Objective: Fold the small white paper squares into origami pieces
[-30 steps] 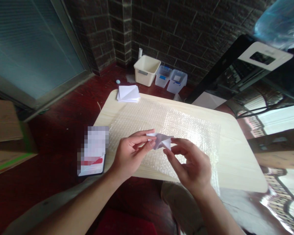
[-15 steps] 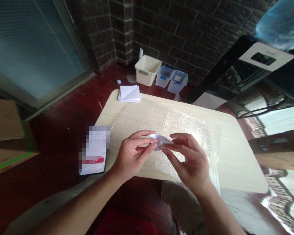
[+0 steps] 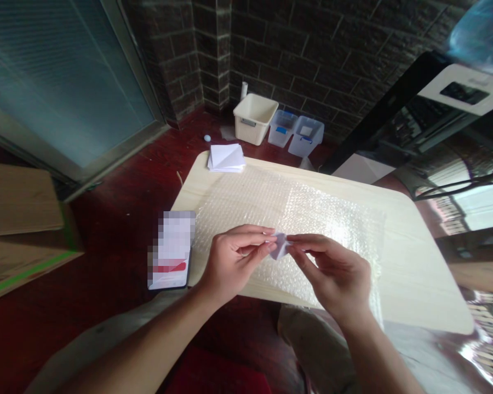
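Observation:
A small folded piece of white paper [image 3: 279, 247] is held up between my two hands, above the bubble wrap [image 3: 254, 197] on the table. My left hand [image 3: 236, 260] pinches its left side between thumb and fingers. At the right side, my right hand [image 3: 339, 273] grips the paper with thumb and fingertips. The fingertips cover both ends of the paper, so only its creased middle shows.
A stack of white paper [image 3: 225, 157] lies at the far left corner of the pale table [image 3: 427, 273]. A phone [image 3: 170, 276] sits at the left edge. Beyond are a cream basket [image 3: 250, 128] and two clear bins [image 3: 306, 139]. Cardboard boxes [image 3: 20, 202] stand left.
My right hand has closed its fingers onto the right side of the paper, where they were spread before. The view has shifted slightly, so the table sits further right.

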The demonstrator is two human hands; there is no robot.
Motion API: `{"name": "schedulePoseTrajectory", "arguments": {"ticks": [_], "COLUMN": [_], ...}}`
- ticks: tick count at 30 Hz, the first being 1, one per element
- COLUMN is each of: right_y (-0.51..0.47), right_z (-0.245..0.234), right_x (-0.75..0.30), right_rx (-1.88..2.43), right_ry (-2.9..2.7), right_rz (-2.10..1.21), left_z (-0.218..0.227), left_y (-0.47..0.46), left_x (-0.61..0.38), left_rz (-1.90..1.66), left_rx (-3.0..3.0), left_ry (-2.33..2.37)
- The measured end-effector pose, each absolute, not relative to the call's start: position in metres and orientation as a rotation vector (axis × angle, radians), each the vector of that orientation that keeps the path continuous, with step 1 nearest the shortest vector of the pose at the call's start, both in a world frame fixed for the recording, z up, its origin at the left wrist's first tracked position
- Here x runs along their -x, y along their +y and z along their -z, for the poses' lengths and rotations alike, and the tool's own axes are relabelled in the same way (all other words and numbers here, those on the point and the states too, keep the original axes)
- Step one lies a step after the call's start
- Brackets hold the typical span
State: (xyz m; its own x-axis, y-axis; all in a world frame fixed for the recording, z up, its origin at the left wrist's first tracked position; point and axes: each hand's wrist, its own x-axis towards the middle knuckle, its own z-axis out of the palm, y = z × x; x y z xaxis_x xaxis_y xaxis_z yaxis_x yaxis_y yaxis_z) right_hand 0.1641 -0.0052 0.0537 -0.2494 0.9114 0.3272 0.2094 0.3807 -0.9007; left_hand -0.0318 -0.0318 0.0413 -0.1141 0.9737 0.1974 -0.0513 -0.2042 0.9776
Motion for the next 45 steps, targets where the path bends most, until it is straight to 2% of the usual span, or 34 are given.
{"name": "schedulePoseTrajectory", "arguments": {"ticks": [14, 23, 30, 38, 45], "right_y": [-0.007, -0.002, -0.002, 0.009, 0.012], "right_z": [-0.053, -0.053, -0.055, -0.049, -0.048], "right_x": [-0.165, -0.163, -0.161, -0.161, -0.158], "right_rx": [1.099, 1.116, 1.097, 1.203, 1.227], "right_ry": [-1.811, -1.893, -1.762, -1.339, -0.92], "right_rz": [-0.857, -0.696, -0.943, -1.471, -1.729], "left_z": [-0.038, -0.034, -0.028, -0.021, -0.031], "left_y": [-0.028, -0.021, -0.021, -0.019, -0.018], "left_x": [0.028, 0.032, 0.032, 0.031, 0.029], "left_rz": [-1.537, -1.517, -1.27, -1.114, -1.182], "left_rx": [-0.985, -0.591, -0.468, -0.283, -0.365], "left_ry": [1.229, 1.015, 0.958, 0.877, 0.856]}}
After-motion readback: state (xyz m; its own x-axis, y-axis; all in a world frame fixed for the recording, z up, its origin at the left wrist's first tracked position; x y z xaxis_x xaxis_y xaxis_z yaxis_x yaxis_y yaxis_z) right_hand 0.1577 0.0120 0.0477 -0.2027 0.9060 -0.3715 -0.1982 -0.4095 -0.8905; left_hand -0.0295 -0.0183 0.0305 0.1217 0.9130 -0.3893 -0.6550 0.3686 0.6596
